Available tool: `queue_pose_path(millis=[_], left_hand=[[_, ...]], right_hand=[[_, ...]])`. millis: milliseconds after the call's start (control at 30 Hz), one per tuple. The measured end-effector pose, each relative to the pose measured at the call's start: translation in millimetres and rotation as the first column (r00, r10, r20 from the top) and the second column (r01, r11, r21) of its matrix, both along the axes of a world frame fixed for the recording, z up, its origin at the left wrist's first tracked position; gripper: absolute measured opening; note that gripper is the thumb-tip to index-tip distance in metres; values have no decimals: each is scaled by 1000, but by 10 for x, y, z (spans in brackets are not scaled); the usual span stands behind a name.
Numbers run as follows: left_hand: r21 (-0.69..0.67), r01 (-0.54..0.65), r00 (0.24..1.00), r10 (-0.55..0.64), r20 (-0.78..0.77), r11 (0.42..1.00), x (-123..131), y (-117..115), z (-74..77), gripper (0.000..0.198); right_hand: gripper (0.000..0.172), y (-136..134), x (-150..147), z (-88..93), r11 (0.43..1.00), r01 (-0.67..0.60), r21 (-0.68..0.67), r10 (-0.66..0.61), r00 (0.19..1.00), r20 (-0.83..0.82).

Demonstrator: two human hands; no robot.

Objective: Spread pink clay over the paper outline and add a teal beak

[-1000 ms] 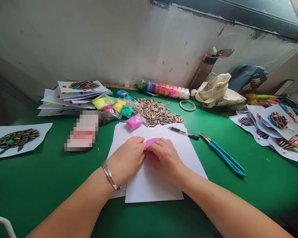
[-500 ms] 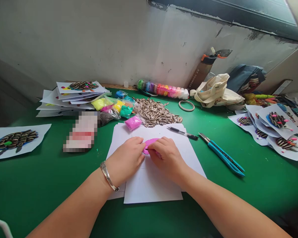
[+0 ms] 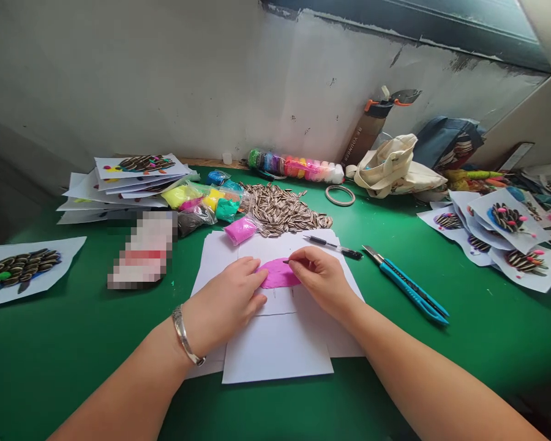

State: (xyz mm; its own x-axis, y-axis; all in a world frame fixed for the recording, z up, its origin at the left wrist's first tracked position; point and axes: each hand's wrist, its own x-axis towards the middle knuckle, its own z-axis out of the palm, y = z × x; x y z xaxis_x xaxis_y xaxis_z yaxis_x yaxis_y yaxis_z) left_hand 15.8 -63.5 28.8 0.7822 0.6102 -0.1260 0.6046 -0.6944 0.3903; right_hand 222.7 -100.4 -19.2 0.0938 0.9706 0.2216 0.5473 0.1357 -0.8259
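Observation:
A flattened oval of pink clay [image 3: 278,274] lies on the top sheet of a stack of white paper [image 3: 275,343] on the green table [image 3: 73,343]. My left hand [image 3: 229,300], with a metal bracelet on the wrist, rests beside the clay with its fingers curled and its fingertips touching the clay's left edge. My right hand [image 3: 319,278] pinches a small dark sunflower seed at the clay's upper right edge. Just beyond the paper lies a pile of striped sunflower seeds [image 3: 282,211].
Bags of coloured clay [image 3: 211,199] and a pink clay bag [image 3: 239,230] lie left of the seeds. A pen [image 3: 333,246] and a blue utility knife [image 3: 406,285] lie to the right. Finished seed pictures are stacked far left [image 3: 128,177] and right [image 3: 505,229]. A tape ring [image 3: 340,195] and cloth bag [image 3: 395,165] sit behind.
The pink clay, earlier mostly covered by both hands, now lies uncovered and flat. My right hand has moved to its upper right edge with a seed. The view shifted slightly.

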Motion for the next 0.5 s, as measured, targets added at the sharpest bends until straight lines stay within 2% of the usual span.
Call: queue_pose_path(millis=[167, 500], left_hand=[[3, 23, 1000, -23, 4, 1000, -59, -17, 12, 26], [123, 7, 999, -11, 37, 992, -107, -68, 144, 17]], right_hand=[[12, 21, -10, -39, 998, 14, -56, -17, 998, -57], [12, 20, -11, -9, 999, -1, -50, 1, 1000, 13]])
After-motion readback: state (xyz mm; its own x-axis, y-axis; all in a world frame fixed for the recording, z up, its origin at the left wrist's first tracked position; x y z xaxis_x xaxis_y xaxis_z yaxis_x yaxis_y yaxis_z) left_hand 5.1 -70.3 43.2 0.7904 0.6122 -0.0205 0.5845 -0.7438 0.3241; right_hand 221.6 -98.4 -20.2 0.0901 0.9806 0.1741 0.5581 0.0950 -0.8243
